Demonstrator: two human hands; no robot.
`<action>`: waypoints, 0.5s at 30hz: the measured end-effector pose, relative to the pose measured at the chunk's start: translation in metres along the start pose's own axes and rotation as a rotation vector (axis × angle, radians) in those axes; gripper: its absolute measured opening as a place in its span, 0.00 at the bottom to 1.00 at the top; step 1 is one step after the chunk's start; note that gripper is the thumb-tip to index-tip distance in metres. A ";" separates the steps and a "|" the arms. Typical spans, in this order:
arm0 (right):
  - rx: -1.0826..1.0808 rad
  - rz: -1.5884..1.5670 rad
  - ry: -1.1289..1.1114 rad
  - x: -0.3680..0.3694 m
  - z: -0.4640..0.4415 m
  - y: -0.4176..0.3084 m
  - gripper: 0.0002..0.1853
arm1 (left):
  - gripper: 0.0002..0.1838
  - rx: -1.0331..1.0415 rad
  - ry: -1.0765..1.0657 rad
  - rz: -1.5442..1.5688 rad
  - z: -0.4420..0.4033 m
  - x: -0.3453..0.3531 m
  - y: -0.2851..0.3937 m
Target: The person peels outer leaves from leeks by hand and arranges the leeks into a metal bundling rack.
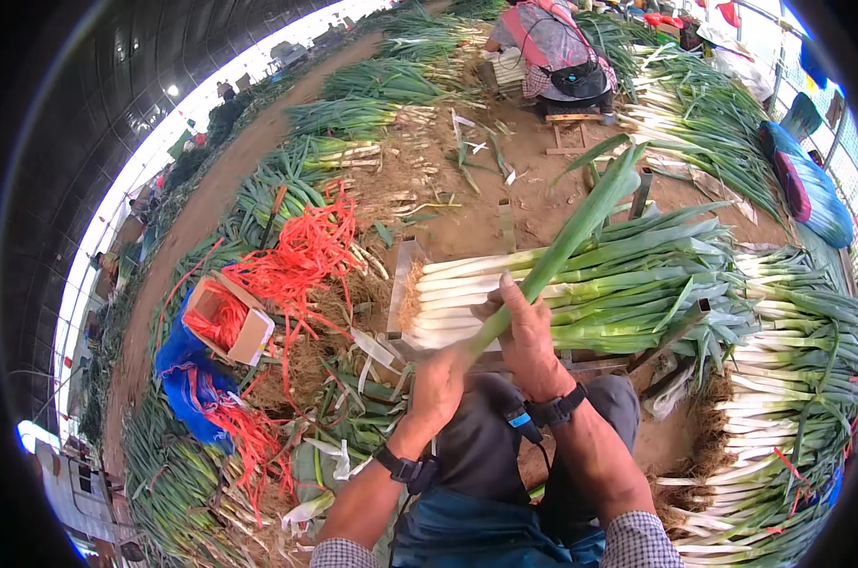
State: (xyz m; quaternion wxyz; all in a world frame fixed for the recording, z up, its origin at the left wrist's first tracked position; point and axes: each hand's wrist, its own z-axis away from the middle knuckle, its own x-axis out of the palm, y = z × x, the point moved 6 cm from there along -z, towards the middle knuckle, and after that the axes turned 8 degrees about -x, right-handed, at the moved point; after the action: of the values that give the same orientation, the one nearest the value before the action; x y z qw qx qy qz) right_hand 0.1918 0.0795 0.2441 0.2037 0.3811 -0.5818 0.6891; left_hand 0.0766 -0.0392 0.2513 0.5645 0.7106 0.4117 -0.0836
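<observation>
A single leek (573, 237) slants up and away from me, its green leaves toward the top right. Near its lower end, my left hand (438, 386) is closed around the stalk. My right hand (528, 336) grips the same leek a little higher up, thumb raised along it. Just beyond my hands, a row of leeks (637, 284) lies side by side on a low metal frame (402, 275), with roots to the left and leaves to the right. The root end of the held leek is hidden by my left hand.
Red plastic strips (301, 251) spill around a cardboard box (249, 327) and a blue bag (192, 379) at left. Leek piles (779, 379) line the right side. Another person (566, 57) sits on a small wooden stool (569, 128) ahead. Trimmed leaves (358, 407) litter the ground.
</observation>
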 end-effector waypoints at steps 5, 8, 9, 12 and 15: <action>0.052 -0.147 -0.171 0.009 -0.003 0.009 0.17 | 0.12 -0.148 0.092 -0.043 0.004 -0.006 -0.026; 0.056 -0.233 -0.273 0.020 -0.008 0.006 0.18 | 0.12 -0.341 0.033 0.175 0.003 -0.009 -0.059; 0.058 -0.255 -0.289 0.020 -0.007 0.006 0.18 | 0.11 -0.417 -0.012 0.288 0.007 -0.007 -0.068; 0.080 -0.289 -0.327 0.021 -0.009 0.008 0.20 | 0.15 -0.356 0.011 0.462 0.013 -0.017 -0.071; 0.092 -0.299 -0.312 0.018 -0.013 0.007 0.19 | 0.15 -0.797 0.232 1.153 0.037 -0.039 -0.093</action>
State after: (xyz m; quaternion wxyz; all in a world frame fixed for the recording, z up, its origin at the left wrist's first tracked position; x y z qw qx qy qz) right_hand 0.1719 0.0878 0.2531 0.1935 0.5742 -0.5110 0.6097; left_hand 0.0012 -0.0889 0.1933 0.6885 0.5588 0.0266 0.4616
